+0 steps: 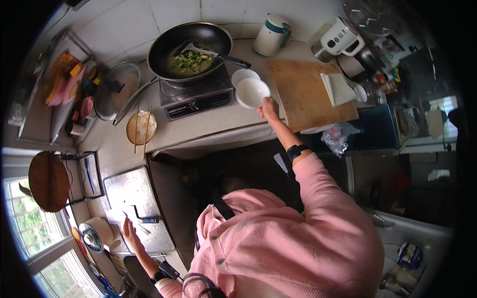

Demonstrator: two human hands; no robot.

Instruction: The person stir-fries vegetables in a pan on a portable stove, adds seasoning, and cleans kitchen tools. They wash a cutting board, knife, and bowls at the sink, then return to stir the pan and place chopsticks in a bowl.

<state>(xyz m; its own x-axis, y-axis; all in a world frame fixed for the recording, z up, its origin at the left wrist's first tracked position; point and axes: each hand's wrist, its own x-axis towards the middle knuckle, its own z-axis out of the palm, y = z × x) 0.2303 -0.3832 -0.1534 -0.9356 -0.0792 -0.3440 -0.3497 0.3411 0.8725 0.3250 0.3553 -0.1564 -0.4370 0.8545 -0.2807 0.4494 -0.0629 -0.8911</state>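
Observation:
My right hand (269,108) grips the near rim of a white bowl (252,91) at the counter's front. A second white bowl (243,74) is partly hidden behind it, beside the portable cooker (199,106). On the cooker sits a black wok (156,56) holding chopped green food (192,61), with a spatula (220,56) resting across its rim. Away to the left, my left hand (131,235) is over a shiny metal sheet (130,186). A small thin object (125,214) shows at its fingertips; whether the hand holds it is unclear. A dark-handled tool (149,219) lies nearby.
A wooden cutting board (305,93) bears a folded cloth (337,89). Behind stand a white jug (272,35) and an electric appliance (341,39). Left of the cooker are a glass lid (106,93) and a bowl (131,128) with chopsticks (146,130) across it.

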